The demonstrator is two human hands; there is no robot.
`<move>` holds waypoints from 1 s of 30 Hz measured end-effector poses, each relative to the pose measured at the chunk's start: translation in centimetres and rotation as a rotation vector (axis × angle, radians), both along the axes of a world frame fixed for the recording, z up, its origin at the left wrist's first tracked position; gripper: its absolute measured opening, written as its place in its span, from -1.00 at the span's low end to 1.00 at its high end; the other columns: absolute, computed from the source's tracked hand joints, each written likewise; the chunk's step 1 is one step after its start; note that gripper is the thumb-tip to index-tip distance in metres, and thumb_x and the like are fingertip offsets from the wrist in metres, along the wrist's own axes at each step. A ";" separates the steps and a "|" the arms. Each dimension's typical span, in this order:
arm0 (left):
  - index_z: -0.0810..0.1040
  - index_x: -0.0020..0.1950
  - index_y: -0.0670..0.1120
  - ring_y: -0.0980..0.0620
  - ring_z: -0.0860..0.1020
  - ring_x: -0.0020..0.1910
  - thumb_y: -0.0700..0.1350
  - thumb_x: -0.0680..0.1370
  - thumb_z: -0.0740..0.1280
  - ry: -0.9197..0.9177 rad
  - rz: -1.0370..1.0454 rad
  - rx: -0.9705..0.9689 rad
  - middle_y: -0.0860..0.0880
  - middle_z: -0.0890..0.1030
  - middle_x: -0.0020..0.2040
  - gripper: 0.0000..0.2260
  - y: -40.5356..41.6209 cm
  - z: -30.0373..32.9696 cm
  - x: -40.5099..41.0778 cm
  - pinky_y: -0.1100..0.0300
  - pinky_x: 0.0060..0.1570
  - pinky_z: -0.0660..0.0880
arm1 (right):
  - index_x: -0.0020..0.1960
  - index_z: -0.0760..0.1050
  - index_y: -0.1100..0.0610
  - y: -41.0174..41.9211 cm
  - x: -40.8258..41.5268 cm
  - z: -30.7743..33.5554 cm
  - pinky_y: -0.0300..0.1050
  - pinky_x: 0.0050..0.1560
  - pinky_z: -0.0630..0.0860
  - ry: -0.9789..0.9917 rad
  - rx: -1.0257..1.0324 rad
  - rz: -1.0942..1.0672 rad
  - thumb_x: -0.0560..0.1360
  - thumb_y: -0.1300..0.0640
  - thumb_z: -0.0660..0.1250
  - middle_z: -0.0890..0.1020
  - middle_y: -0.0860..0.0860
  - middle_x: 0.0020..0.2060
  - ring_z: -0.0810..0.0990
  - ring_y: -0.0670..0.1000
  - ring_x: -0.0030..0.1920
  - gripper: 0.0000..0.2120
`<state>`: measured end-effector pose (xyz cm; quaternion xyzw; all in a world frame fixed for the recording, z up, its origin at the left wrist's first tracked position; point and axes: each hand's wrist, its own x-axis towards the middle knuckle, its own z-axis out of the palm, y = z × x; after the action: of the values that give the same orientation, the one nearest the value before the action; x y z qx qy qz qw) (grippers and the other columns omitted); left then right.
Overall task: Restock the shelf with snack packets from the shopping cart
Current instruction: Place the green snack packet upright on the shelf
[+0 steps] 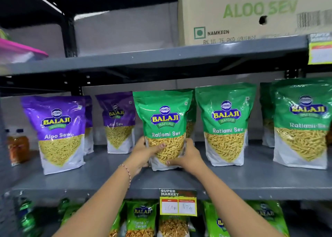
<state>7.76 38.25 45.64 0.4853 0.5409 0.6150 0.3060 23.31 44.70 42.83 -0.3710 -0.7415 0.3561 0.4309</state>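
Your left hand (143, 151) and right hand (188, 155) clasp the lower sides of a green snack packet (164, 127), fingers (159, 146) wrapped on its front, as it stands upright on the grey shelf (107, 175). Bare shelf lies open toward the front edge at 6 o'clock, with gaps either side. At 3 o'clock stand two more green packets (225, 123), at 9 o'clock two purple packets (60, 132). A cardboard box (251, 12) sits at 1 o'clock on the shelf above.
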 end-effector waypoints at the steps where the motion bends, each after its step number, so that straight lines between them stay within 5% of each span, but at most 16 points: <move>1: 0.45 -0.03 0.08 0.29 0.55 -0.25 -0.19 0.40 0.51 -0.007 -0.005 0.004 0.15 0.60 -0.11 -0.69 0.3 0.0 0.1 0.30 -0.43 0.51 | 0.28 0.26 0.15 0.3 -0.2 0.0 -0.24 0.00 0.35 0.003 -0.015 -0.006 0.18 0.21 0.64 0.46 -0.05 0.03 0.44 -0.04 0.05 -0.19; 9: 0.43 0.17 -0.03 0.27 0.52 -0.21 -0.17 0.42 0.50 -0.014 0.003 -0.017 0.14 0.61 -0.07 -0.61 2.0 -0.7 -0.2 0.33 -0.39 0.44 | 0.31 0.26 0.14 2.3 -0.9 -0.6 -0.19 0.05 0.38 0.017 -0.063 -0.031 0.20 0.23 0.64 0.54 0.07 0.22 0.48 0.00 0.14 -0.18; 12: 0.51 0.10 -0.03 0.14 0.60 -0.04 -0.13 0.37 0.55 -0.006 0.052 -0.005 -0.05 0.63 0.17 -0.63 2.0 -1.1 -1.0 0.21 -0.11 0.54 | 0.40 0.18 0.13 1.2 -0.9 -0.2 -0.19 0.07 0.40 0.044 -0.070 -0.050 0.23 0.24 0.61 0.52 0.10 0.28 0.50 0.11 0.26 -0.12; 15: 0.32 0.43 -0.10 0.03 0.44 0.33 -0.17 0.39 0.53 0.005 0.145 0.092 0.02 0.42 0.35 -0.33 -0.1 -1.7 -1.7 0.18 0.28 0.38 | 0.33 0.21 -0.04 -2.1 -1.2 0.1 -0.52 0.03 0.36 0.185 0.126 -0.071 0.21 0.29 0.60 0.52 -0.11 0.16 0.53 -0.10 0.18 -0.15; 17: 0.34 0.43 -0.15 0.10 0.49 0.27 -0.27 0.45 0.45 -0.028 0.236 0.210 -0.04 0.49 0.33 -0.42 -3.3 -2.6 -1.7 0.32 0.23 0.41 | 0.39 0.24 -0.01 -5.2 -2.2 -0.6 -0.54 0.18 0.32 0.261 0.260 -0.064 0.24 0.25 0.59 0.47 -0.18 0.22 0.46 -0.21 0.22 -0.16; 19: 0.44 0.36 -0.16 0.23 0.58 0.13 -0.30 0.49 0.39 -0.061 0.300 0.331 -0.07 0.59 0.25 -0.56 -7.0 -4.6 -1.8 0.43 0.09 0.49 | 0.48 0.18 0.04 -8.6 -4.0 -2.3 -0.35 0.40 0.22 0.263 0.333 -0.020 0.33 0.16 0.55 0.37 -0.13 0.38 0.32 -0.19 0.38 -0.16; 22: 0.49 0.30 -0.14 0.17 0.58 0.19 -0.35 0.52 0.32 -0.106 0.384 0.415 -0.02 0.66 0.19 -0.65 -12.6 -9.9 -3.5 0.35 0.11 0.52 | 0.51 0.14 0.00 -14.0 -7.7 -5.7 -0.35 0.46 0.10 0.197 0.386 0.198 0.44 0.13 0.45 0.27 -0.15 0.46 0.16 -0.22 0.48 -0.25; 24: 0.50 0.26 -0.11 0.12 0.59 0.19 -0.39 0.52 0.29 -0.123 0.428 0.358 0.06 0.67 0.16 -0.65 -15.7 -14.4 -5.1 0.32 0.11 0.53 | 0.51 0.16 0.03 -16.5 -10.0 -8.7 -0.32 0.48 0.08 0.109 0.424 0.342 0.47 0.17 0.40 0.27 -0.10 0.48 0.14 -0.18 0.51 -0.31; 28: 0.56 0.11 -0.04 -0.01 0.62 0.05 -0.36 0.50 0.33 -0.099 0.623 -0.088 0.01 0.69 0.01 -0.71 -24.2 -27.8 -8.2 0.29 0.07 0.55 | 0.48 0.24 0.11 -20.9 -14.8 -18.9 -0.34 0.49 -0.01 -0.165 0.304 0.615 0.44 0.18 0.41 0.31 -0.03 0.47 0.18 -0.13 0.49 -0.33; 30: 0.60 0.01 -0.01 0.15 0.66 -0.05 -0.36 0.46 0.38 -0.112 0.644 -0.354 0.15 0.72 -0.16 -0.74 -28.8 -34.8 -8.5 0.23 0.01 0.55 | 0.49 0.23 0.11 -22.7 -16.6 -24.5 -0.40 0.45 -0.07 -0.353 0.265 0.729 0.44 0.14 0.41 0.29 -0.01 0.49 0.19 -0.06 0.50 -0.32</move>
<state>-0.73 9.45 10.88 0.1954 0.7465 0.6021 0.2050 6.72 21.99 18.33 -0.0813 -0.9259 0.3178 0.1872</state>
